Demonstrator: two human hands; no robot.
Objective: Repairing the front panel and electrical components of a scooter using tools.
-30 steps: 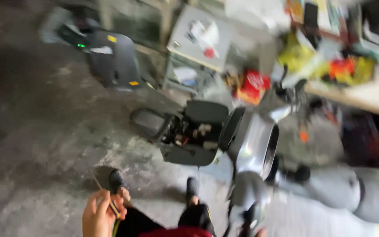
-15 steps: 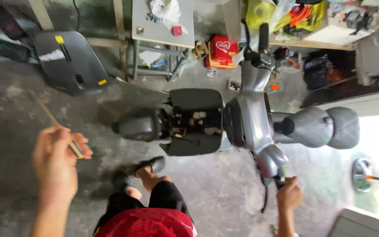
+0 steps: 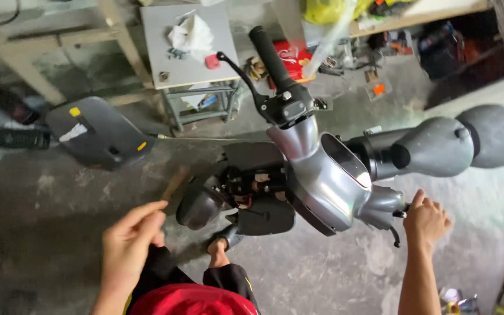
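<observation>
A grey scooter (image 3: 328, 181) stands below me, its seat area open with wiring showing (image 3: 246, 186). My right hand (image 3: 427, 220) grips the near handlebar grip beside the brake lever. The far handlebar (image 3: 269, 55) sticks up toward the workbench. My left hand (image 3: 130, 242) is raised at the lower left, fingers closed around a thin wooden-handled tool (image 3: 173, 185) that blurs in motion. My foot in a dark sandal (image 3: 220, 245) rests on the concrete by the scooter's rear.
A detached grey body panel (image 3: 97, 133) lies on the concrete floor at left. A small grey metal table (image 3: 188, 44) with a rag stands behind it. A cluttered workbench (image 3: 409, 11) runs along the top right, with a red bag (image 3: 293, 58) under it.
The view has closed in on the scooter and its handlebar has turned. My left hand moved right and lower with the tool. My right hand stays on the near grip.
</observation>
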